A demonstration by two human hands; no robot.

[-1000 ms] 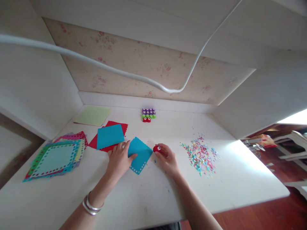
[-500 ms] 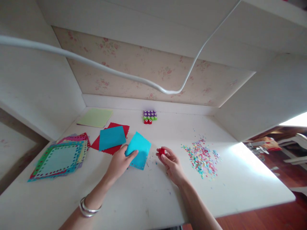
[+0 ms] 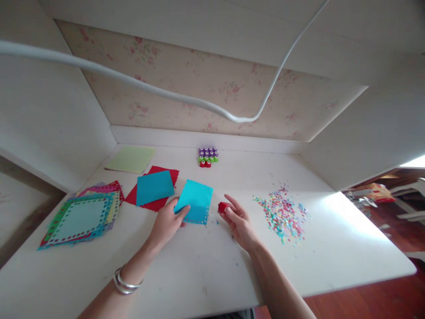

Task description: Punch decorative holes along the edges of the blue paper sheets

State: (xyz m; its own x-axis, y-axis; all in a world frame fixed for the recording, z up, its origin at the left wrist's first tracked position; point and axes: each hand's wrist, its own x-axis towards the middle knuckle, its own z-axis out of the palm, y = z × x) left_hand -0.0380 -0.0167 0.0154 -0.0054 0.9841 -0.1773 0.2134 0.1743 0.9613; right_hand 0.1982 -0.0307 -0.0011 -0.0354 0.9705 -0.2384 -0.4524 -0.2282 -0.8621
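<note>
Between the thumb and fingers of my left hand [image 3: 168,221] is a blue sheet of paper [image 3: 196,198], held above the table. Small holes line its near edge, and its right edge also shows some. My right hand [image 3: 241,225], just right of the sheet, grips a small red paper punch [image 3: 223,207] with the thumb and fingers; one finger sticks out. Punch and paper are apart. Left of the sheet, a plain blue sheet [image 3: 155,188] lies on red paper [image 3: 132,196] with a scalloped edge.
A pile of hole-edged coloured sheets [image 3: 79,217] lies at the left, with pale green paper [image 3: 131,159] behind it. Several purple, green and red punches [image 3: 208,156] stand in rows at the back. Colourful paper bits [image 3: 285,212] are scattered right. A white cable [image 3: 186,98] hangs overhead.
My left hand has turned the blue sheet so that its holed edge now faces nearer me. The red punch has tilted in my right hand, and one finger has lifted away.
</note>
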